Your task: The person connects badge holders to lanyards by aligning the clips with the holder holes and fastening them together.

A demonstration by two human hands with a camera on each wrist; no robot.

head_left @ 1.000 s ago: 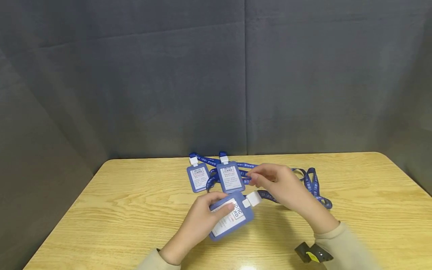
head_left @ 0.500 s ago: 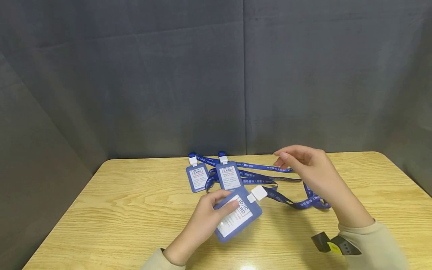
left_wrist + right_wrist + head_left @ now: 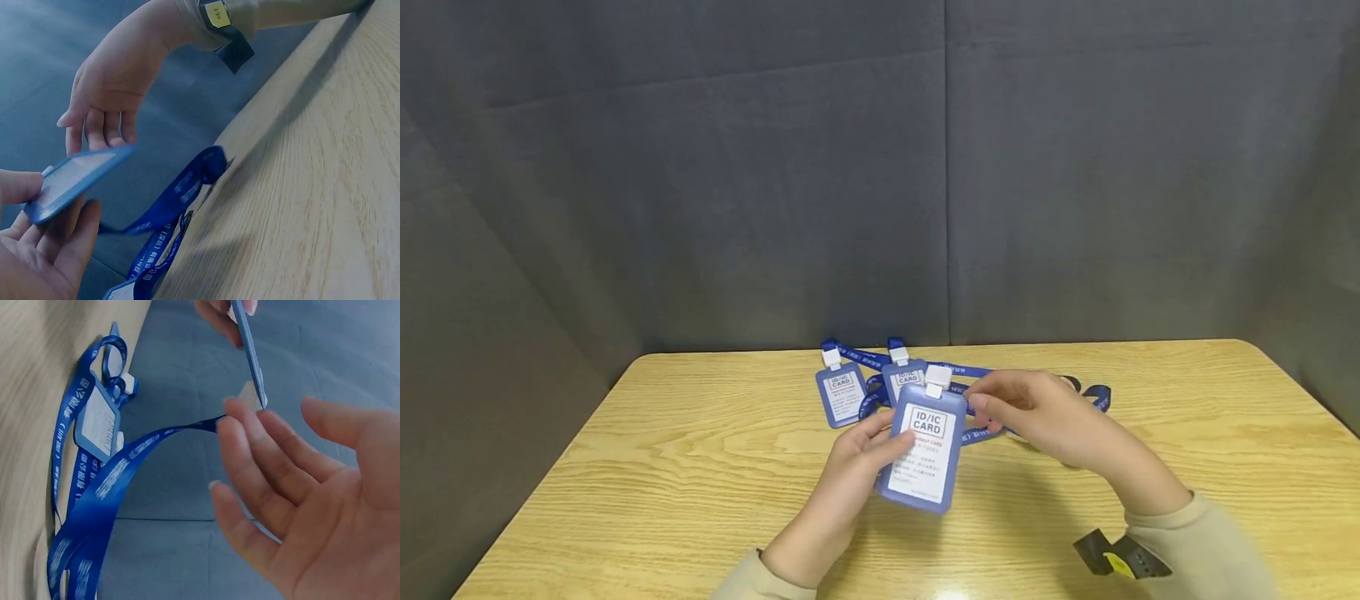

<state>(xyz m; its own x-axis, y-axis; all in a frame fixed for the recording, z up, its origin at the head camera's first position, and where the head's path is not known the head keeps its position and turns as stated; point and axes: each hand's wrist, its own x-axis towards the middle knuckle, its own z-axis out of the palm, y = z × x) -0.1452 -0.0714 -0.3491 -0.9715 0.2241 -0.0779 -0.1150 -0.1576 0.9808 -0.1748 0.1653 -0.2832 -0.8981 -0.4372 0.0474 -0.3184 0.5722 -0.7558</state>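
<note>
My left hand (image 3: 838, 479) pinches a blue ID card holder (image 3: 934, 467) above the table, thumb across its front and fingers behind. The holder stands nearly upright, its printed card facing me and its white clip (image 3: 937, 377) at the top. From the clip, a blue lanyard (image 3: 150, 442) trails down to the table in the right wrist view. At the holder's upper right corner is my right hand (image 3: 1048, 421). Its fingers bend loosely by the holder's edge, with the thumb apart from them in the right wrist view.
Two more blue ID card holders, a left one (image 3: 842, 398) and a partly covered right one (image 3: 895, 385), lie at the back of the wooden table (image 3: 662, 467). Their lanyards spread rightward behind my right hand. A dark cloth (image 3: 775, 208) hangs behind the table's far edge.
The held card holder has turned from a slant to nearly upright, clip now on top. My right hand swung out right and up, then came back left to the holder's corner.
</note>
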